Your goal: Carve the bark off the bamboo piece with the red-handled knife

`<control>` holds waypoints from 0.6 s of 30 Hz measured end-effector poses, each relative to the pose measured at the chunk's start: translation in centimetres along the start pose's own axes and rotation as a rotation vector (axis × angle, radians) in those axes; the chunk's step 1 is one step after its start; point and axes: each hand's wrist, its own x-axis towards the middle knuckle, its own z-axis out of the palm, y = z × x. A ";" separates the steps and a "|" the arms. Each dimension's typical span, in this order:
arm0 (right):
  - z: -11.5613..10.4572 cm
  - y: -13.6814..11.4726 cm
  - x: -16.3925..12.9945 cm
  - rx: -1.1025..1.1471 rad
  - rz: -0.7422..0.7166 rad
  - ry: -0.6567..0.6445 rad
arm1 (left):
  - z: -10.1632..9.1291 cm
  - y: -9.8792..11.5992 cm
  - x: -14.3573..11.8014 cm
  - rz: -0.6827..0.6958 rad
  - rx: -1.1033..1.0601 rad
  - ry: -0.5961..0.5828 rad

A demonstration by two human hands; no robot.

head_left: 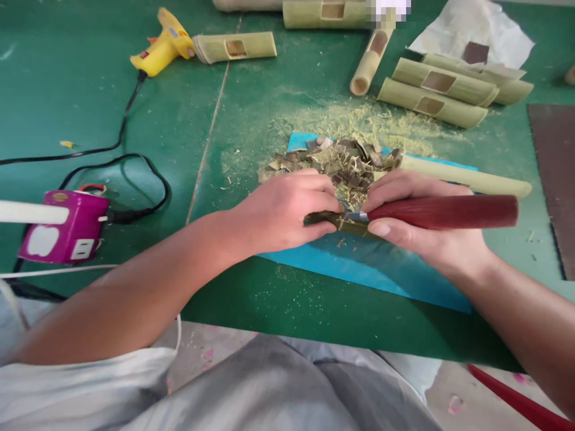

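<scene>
My hands (341,209) hide the knife's blade and most of the bamboo piece (335,222); a blurred patch (387,8) covers something at the top edge.

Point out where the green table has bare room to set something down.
Free: the near strip of table between blue mat and edge, and the patch between glue gun, cord and seam. Crowded: shavings above both hands, bamboo tubes far right.
</scene>
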 end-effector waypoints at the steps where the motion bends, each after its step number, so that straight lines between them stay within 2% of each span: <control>1: 0.1 0.0 0.2 -0.004 0.000 0.008 | 0.1 0.0 0.0 -0.001 -0.002 0.001; 7: 0.9 0.9 1.2 -0.016 -0.073 0.077 | 0.9 0.0 0.1 0.039 0.083 0.072; 12: 1.2 1.6 0.8 -0.029 -0.110 0.173 | 1.0 -0.2 -0.1 0.076 0.190 0.064; 18: 1.0 1.1 0.6 -0.077 -0.129 0.129 | 0.9 -0.1 -0.2 0.073 0.183 0.077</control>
